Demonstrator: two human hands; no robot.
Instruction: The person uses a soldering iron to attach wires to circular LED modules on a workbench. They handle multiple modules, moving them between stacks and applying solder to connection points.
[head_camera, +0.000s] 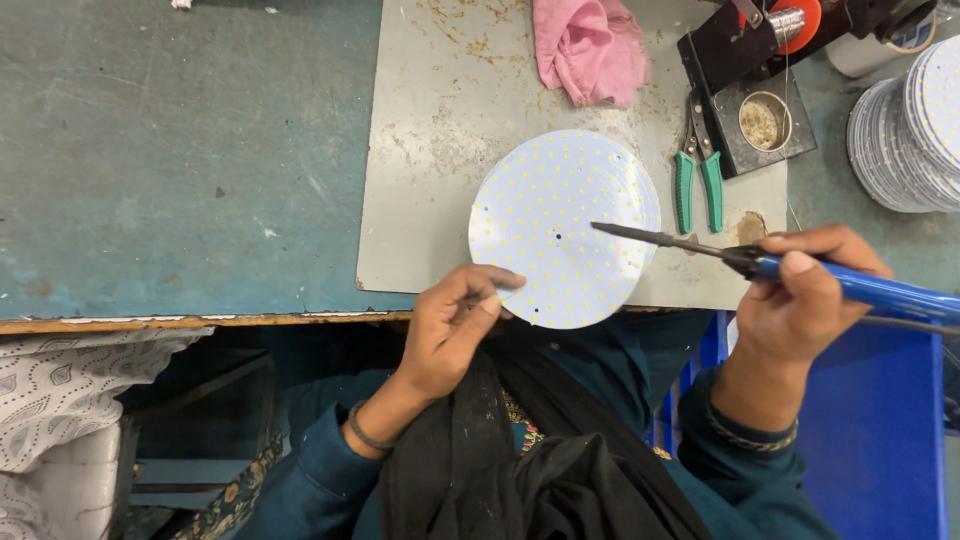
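Left hand (455, 325): fingers pinch the near-left rim of the disc (563, 228), steadying it.
Right hand (800, 290): fist wrapped around the blue iron (770, 262); tip rests over the disc's right half.
Disc: round white board, dotted yellow, lying on the plate (430, 150) (partly overhanging its near edge).
Plate: grey, scorched; sits on the teal bench (180, 150).
Far side: pink rag (590, 45), green pliers (697, 180), stand (745, 70).
Far right: stacked discs (910, 130).

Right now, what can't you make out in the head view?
- Soldering iron: rear of the blue handle cut off by the right edge.
- Stack of round boards: partly outside the right edge.
- Round LED board: near rim hidden under the left hand.
- Tip contact: too small to tell.
- Right hand: palm side hidden.
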